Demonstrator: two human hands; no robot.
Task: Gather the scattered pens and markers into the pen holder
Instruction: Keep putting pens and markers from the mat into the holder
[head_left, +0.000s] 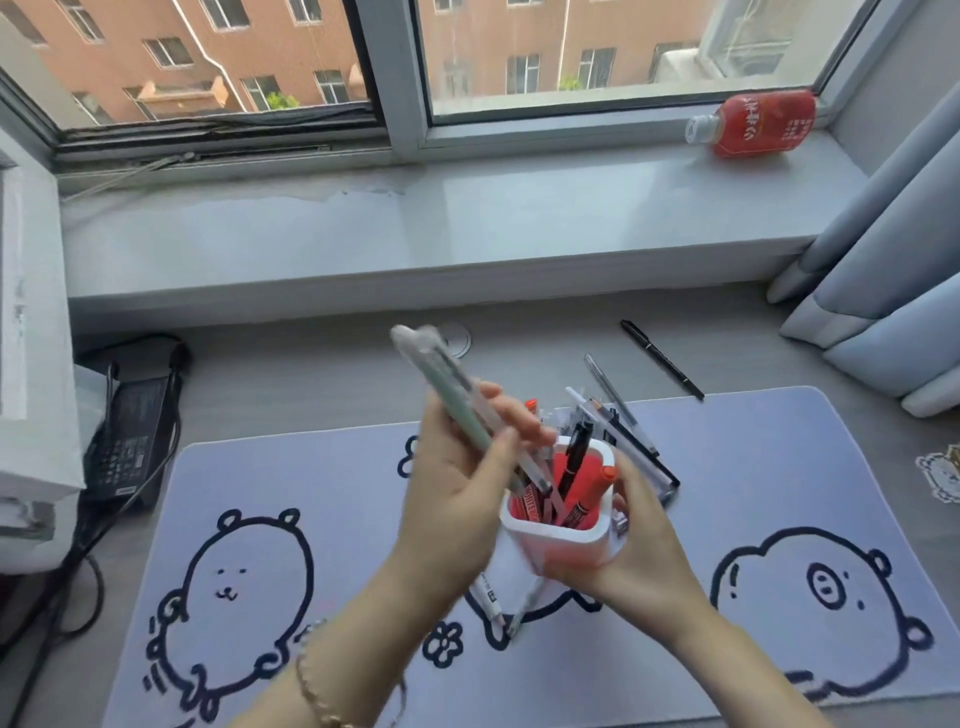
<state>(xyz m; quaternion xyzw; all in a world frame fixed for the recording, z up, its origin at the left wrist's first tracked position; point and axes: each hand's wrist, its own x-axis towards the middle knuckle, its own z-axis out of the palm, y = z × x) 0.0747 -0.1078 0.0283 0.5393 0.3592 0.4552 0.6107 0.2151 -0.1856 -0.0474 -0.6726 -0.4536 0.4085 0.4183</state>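
A white pen holder (558, 546) with a red inside is lifted off the desk mat, and my right hand (631, 551) grips it from the right and below. Several red and black markers stand in it. My left hand (467, 483) holds a pale green pen (449, 395) slanted up to the left, its lower tip at the holder's mouth. A black pen (662, 359) lies on the desk at the back right. A clear pen (615, 400) lies behind the holder. Two pens (506, 608) lie on the mat under my hands.
The white desk mat (753, 467) with bear drawings covers the desk's front. A red bottle (758, 122) lies on the window sill. A black power brick (132, 431) and cables sit at the left beside white boxes. Grey curtains (883, 260) hang at the right.
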